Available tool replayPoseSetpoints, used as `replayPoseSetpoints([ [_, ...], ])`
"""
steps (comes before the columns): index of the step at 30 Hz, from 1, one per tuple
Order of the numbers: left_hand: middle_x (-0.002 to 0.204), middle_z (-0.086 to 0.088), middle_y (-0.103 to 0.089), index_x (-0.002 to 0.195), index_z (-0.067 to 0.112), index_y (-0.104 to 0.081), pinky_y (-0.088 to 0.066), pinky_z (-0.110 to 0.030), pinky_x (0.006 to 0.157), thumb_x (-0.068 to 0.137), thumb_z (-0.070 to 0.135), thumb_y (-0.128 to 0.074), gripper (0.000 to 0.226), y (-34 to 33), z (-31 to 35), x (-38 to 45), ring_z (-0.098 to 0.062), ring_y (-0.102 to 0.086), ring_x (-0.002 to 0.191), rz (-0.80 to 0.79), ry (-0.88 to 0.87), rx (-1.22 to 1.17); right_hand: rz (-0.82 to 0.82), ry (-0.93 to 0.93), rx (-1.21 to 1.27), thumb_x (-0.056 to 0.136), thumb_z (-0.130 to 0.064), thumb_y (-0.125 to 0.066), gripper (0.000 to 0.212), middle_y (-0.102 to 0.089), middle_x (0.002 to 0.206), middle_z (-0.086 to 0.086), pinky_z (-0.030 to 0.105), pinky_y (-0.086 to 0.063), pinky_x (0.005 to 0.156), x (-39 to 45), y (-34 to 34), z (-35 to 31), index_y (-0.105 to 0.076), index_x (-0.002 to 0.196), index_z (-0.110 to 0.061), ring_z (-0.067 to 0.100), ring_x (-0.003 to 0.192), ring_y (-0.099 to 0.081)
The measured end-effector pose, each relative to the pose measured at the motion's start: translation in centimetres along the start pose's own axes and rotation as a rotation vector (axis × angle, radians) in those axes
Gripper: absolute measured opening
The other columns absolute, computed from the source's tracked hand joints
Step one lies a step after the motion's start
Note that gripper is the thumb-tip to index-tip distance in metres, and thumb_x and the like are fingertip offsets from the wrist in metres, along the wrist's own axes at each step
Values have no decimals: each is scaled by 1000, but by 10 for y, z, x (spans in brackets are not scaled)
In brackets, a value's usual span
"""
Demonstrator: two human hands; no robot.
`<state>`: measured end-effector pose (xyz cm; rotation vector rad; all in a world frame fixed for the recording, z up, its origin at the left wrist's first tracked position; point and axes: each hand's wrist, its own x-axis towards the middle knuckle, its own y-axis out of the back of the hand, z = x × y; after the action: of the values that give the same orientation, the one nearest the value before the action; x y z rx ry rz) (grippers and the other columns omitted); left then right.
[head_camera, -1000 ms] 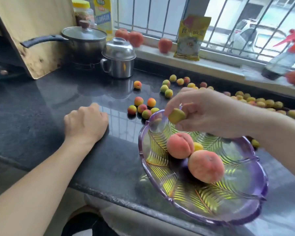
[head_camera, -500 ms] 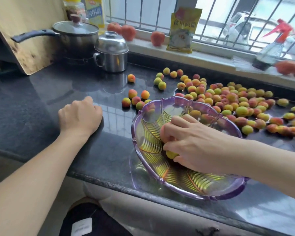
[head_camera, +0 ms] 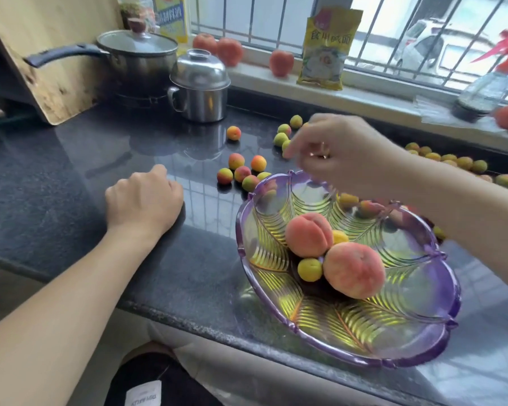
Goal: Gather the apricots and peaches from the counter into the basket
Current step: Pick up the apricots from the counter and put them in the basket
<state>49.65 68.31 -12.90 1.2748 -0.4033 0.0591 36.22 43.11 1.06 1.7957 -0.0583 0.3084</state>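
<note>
The purple and yellow glass basket (head_camera: 408,332) stands on the dark counter near its front edge. Two peaches (head_camera: 308,234) (head_camera: 354,269) lie in its middle, with a yellow apricot (head_camera: 310,269) in front of them and another (head_camera: 339,237) behind. My right hand (head_camera: 343,156) hovers blurred over the basket's far rim, its fingers loosely bent towards loose apricots, with nothing seen in them. My left hand (head_camera: 144,197) rests as a fist on the counter left of the basket. A small group of apricots (head_camera: 242,172) lies just beyond the rim, and more (head_camera: 464,164) lie at the right.
A lidded pot (head_camera: 138,58) and a lidded steel mug (head_camera: 201,86) stand at the back left beside a leaning wooden board (head_camera: 41,54). The windowsill holds red round fruits (head_camera: 229,51), a yellow packet (head_camera: 327,51) and a spray bottle (head_camera: 487,83).
My right hand put a yellow apricot down inside the basket, then rose out empty to above the far rim. The left hand stayed on the counter.
</note>
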Motion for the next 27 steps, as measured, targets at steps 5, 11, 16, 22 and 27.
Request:
replayPoseSetpoints([
  [5, 94, -25, -69, 90, 9, -53, -37, -41, 72, 102, 23, -44, 20, -1, 0, 3, -47, -65, 90, -5, 0, -1, -59, -113, 25, 91, -12, -60, 25, -70, 89, -14, 17, -47, 76, 76, -18, 1, -78, 102, -25, 7, 84, -64],
  [11, 97, -21, -70, 91, 12, -50, -36, -39, 71, 101, 22, -43, 16, -2, 2, 10, -42, -61, 83, -33, 23, 20, -375, 53, -225, 89, -25, -68, 28, -71, 106, -9, 30, -51, 88, 122, -62, -20, -74, 117, -29, 18, 99, -64],
  [16, 98, -20, -70, 90, 14, -49, -34, -38, 71, 101, 23, -42, 16, 1, 3, 10, -42, -61, 83, -42, 33, 18, -527, 172, -406, 89, -30, -70, 32, -67, 112, -1, 27, -43, 66, 135, -91, -26, -68, 121, -29, 24, 99, -58],
  [22, 100, -20, -70, 90, 13, -49, -35, -38, 72, 101, 22, -42, 16, 3, 4, 10, -39, -55, 80, -60, 36, 0, -443, 109, -300, 86, -31, -73, 30, -68, 100, -3, 32, -51, 74, 136, -88, -28, -70, 115, -28, 24, 96, -62],
  [27, 99, -24, -71, 90, 12, -51, -35, -40, 71, 100, 24, -45, 16, 0, 2, 9, -46, -66, 90, -41, 11, -3, -201, 31, 70, 85, -32, -77, 24, -65, 80, -22, 19, -48, 73, 87, -37, -30, -71, 109, -33, 1, 76, -60],
])
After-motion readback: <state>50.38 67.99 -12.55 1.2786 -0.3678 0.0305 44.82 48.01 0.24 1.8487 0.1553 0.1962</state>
